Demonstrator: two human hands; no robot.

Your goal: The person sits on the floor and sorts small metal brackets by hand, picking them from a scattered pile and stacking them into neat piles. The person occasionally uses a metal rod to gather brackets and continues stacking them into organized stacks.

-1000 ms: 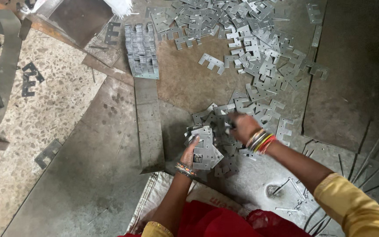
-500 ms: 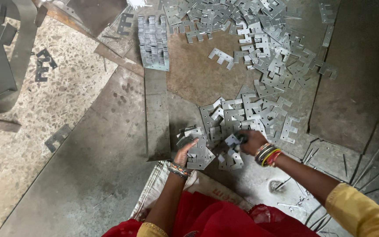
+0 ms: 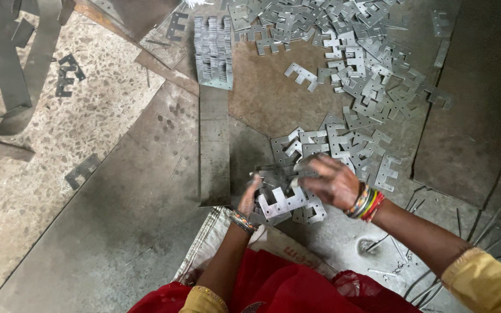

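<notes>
Head camera, looking down at a workshop floor: two bare hands work over a small pile of flat, notched metal plates (image 3: pixel 285 200) lying just in front of the person's knees. The left hand (image 3: pixel 249 200) rests on edge against the pile's left side, fingers curled against the plates; whether it clasps one cannot be told. The right hand (image 3: pixel 331 182), with several coloured bangles (image 3: pixel 366 203) at the wrist, lies palm down on the pile's right side, fingers bent over the plates. Beyond the hands a far larger heap of the same plates (image 3: pixel 355 64) spreads out, too many to count. One neat stacked row of plates (image 3: pixel 214 49) stands at the far end of one long metal strip (image 3: pixel 214 145).
</notes>
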